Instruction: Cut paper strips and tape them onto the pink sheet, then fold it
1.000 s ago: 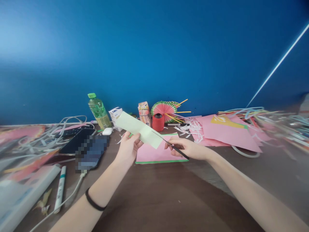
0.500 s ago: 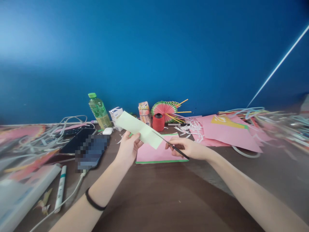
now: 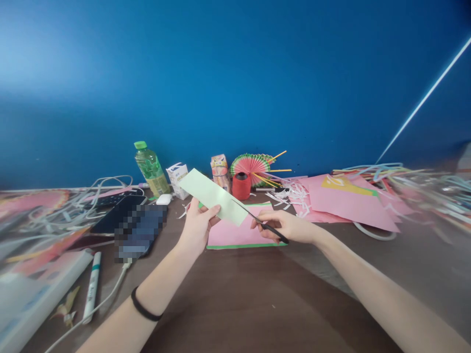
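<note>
A pale green strip of paper (image 3: 211, 193) is pinched in my left hand (image 3: 198, 223), thumb on top and fingers behind. It tilts down to the right above the table. My right hand (image 3: 275, 225) is closed around the black handles of a pair of scissors (image 3: 270, 229). Their thin blades reach left across the strip's right end; whether the blades are apart I cannot tell. Beneath the strip lies a pink sheet (image 3: 228, 235) with green edges, partly covered by the paper and my right hand.
Behind stand a green bottle (image 3: 151, 169), a small white box (image 3: 177, 179), a red thread spool (image 3: 241, 187) and a pleated paper fan (image 3: 252, 166). Pink sheets (image 3: 346, 206) and white paper scraps lie right. Phones (image 3: 147, 228), a marker (image 3: 92, 287) and cables are left.
The green strip has shifted slightly and now looks flatter, with its upper left end a little further right. My right hand and the scissors have hardly moved.
</note>
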`<state>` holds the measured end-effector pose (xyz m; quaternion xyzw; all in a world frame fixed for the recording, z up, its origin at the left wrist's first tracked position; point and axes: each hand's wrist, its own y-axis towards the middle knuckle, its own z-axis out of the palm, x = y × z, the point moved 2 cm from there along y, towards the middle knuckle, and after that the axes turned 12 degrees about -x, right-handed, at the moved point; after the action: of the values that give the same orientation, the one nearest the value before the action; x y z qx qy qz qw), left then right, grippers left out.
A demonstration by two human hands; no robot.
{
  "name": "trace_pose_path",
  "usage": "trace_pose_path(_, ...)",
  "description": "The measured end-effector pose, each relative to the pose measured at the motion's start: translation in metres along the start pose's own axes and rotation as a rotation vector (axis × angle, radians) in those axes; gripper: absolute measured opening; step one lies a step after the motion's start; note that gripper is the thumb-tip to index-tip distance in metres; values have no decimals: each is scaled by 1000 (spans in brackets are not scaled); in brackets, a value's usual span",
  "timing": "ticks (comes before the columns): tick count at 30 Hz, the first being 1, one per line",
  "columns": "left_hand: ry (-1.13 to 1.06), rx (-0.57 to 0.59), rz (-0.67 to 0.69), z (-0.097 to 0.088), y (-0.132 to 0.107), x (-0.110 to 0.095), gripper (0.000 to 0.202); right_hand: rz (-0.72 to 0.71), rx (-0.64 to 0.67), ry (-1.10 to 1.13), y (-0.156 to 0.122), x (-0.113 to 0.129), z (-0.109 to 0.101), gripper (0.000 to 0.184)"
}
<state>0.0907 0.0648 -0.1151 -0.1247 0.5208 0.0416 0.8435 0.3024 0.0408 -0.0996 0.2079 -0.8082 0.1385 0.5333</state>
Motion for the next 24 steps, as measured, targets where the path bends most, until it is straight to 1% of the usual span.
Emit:
trace_pose_path(4, 24, -2, 7, 1, -2, 0, 45, 2, 13, 51, 0, 1, 1, 33)
trace_pose_path(11, 51, 21, -22, 5, -9, 5, 52, 15, 40, 102, 0, 2, 4, 34)
trace_pose_path(14, 82, 15, -40, 7, -13, 7, 51, 8, 45, 93, 1, 4, 5, 35)
trace_pose_path(19, 84, 38, -58, 11, -19, 9, 50, -3, 50, 66, 1, 6, 6, 35)
trace_pose_path(24, 81, 50, -57, 11, -21, 10, 52, -36, 32, 49, 0, 6, 7, 30)
